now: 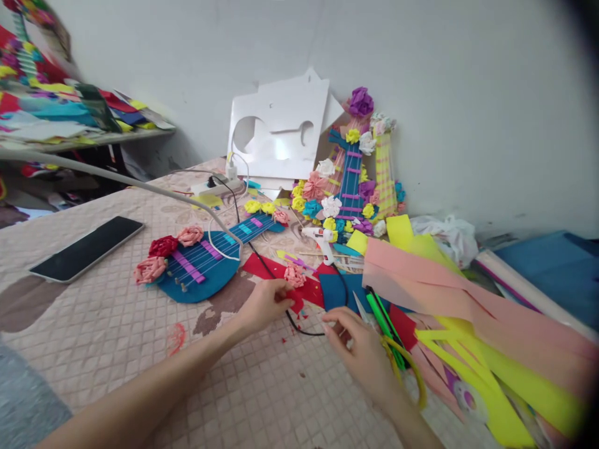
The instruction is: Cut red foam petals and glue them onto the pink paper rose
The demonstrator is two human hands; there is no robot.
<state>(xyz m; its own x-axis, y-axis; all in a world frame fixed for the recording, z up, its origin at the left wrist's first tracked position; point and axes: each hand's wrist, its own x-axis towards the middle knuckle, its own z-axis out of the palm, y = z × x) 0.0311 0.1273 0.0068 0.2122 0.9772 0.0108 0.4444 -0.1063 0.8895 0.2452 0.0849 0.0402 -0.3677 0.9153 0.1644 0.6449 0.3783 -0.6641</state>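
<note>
My left hand [264, 305] pinches the edge of a red foam sheet [306, 292] that carries a small pink paper rose [294, 274]. My right hand [360, 355] hovers just right of it, fingers curled together over the table; what they pinch is hidden. Yellow-handled scissors [412, 371] lie along that hand's far side, blade tip pointing up. A thin black cable [304, 329] loops between the two hands. A blue foam guitar [206, 265] with pink and red roses lies to the left.
A glue gun [321, 240] lies behind the red sheet. Flower-covered foam guitars [350, 181] and white cut card [281, 131] lean on the wall. Pink and yellow foam strips [468, 312] fill the right. A phone [87, 248] and a power strip [213, 186] lie at the left.
</note>
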